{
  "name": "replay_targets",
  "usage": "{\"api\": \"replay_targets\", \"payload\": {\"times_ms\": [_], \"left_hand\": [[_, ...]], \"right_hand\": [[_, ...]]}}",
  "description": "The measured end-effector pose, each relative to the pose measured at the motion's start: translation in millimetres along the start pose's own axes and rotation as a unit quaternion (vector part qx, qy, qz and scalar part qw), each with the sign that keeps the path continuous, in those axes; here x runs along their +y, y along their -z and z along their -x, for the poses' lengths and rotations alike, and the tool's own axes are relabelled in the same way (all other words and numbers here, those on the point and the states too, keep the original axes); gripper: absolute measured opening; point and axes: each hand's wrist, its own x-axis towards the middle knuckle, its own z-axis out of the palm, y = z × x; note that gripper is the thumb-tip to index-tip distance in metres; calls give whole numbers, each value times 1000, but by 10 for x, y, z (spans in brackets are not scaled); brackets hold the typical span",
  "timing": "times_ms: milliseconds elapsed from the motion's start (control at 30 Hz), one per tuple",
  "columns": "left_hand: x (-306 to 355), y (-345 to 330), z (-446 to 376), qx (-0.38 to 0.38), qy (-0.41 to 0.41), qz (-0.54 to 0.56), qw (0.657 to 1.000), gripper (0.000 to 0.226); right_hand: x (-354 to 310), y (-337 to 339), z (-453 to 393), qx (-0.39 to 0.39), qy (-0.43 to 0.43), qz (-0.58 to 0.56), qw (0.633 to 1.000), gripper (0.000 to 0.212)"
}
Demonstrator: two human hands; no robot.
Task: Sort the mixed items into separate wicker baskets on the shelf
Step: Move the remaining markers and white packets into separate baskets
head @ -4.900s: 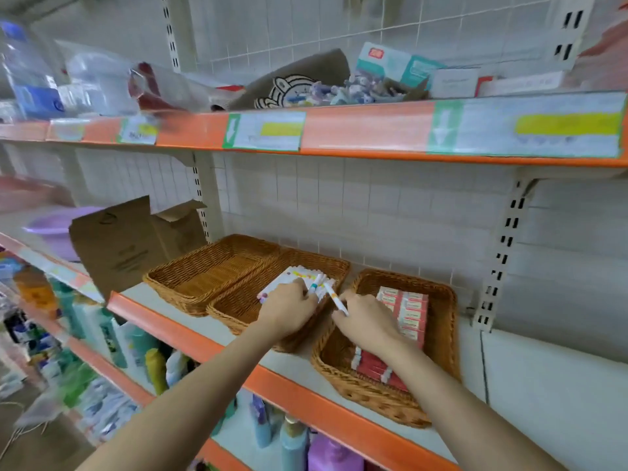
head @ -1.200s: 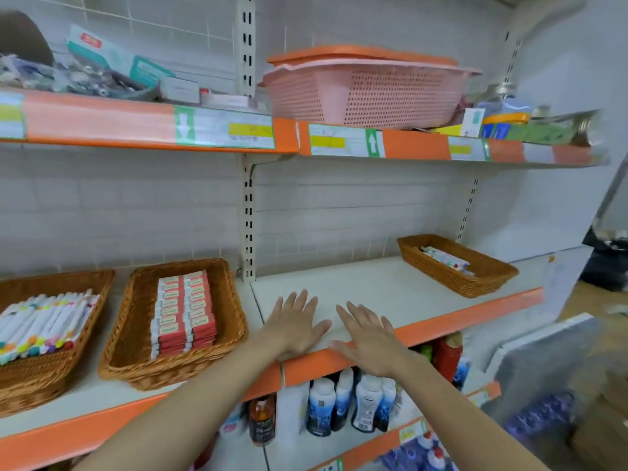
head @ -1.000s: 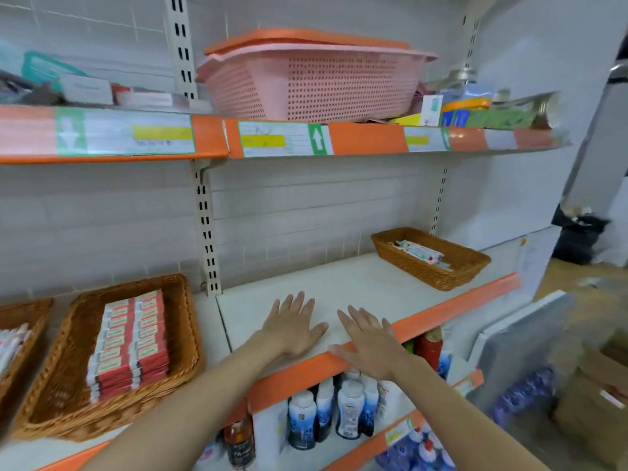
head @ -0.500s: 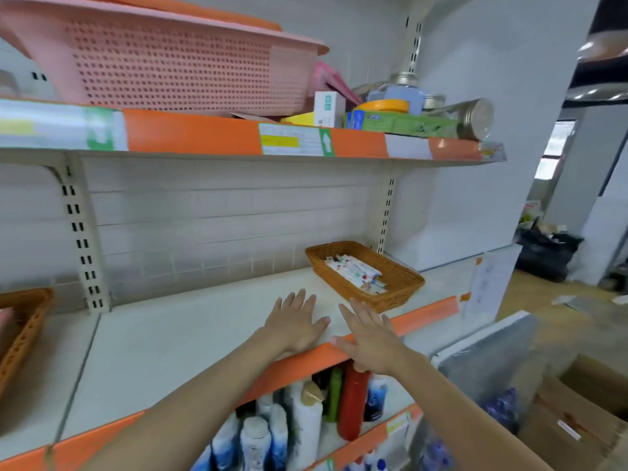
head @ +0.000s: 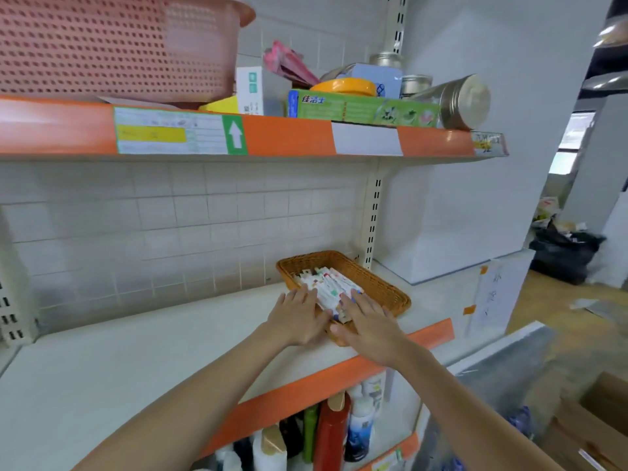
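step in hand, as judged: collection from the mixed wicker basket (head: 343, 287), which sits at the right end of the middle shelf (head: 142, 362), close to the slotted upright (head: 372, 222). the basket holds a loose pile of white markers (head: 328, 287) with coloured caps and bands; whether anything else lies under them cannot be told.

left hand (head: 297, 319): fingers straight, laid over the near-left rim of the basket, fingertips at the edge of the marker pile. grip released; nothing held.

right hand (head: 368, 322): fingers straight and spread, lying over the near end of the pile and the front rim. grip released; nothing held. whether the palm actually presses on the markers cannot be told.

next move, as judged: both hands need to close round a bundle of markers and lift it clear of the rim without spilling the loose ones, or else take the basket by its sides. no destination basket is in this view.

writing and labels: on the upper shelf, a green box (head: 365, 108) bears chinese characters on a blue panel, too small to read with confidence. the shelf-edge price label (head: 171, 136) has a yellow block and a white up-arrow on green; its print is illegible. a white sheet (head: 489, 300) taped to the end panel carries handwritten characters, unread. the pink plastic basket (head: 112, 45) shows no marking.
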Motion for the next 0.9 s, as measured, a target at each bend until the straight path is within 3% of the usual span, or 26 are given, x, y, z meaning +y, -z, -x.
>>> {"api": "replay_targets", "payload": {"times_ms": [500,733,900], "left_hand": [[-83,-68,-1167,-43,49,-16,998,67],[-43,-79,-1393,-19,85,-25,996,66],[70,-84,-1513,26,115,-52,992,60]], "right_hand": [[483,92,-1187,-47,27,26,998,70],[614,75,-1539,-61,77,-4,995,68],[630,44,-1686,-28,112,-21,993,57]]}}
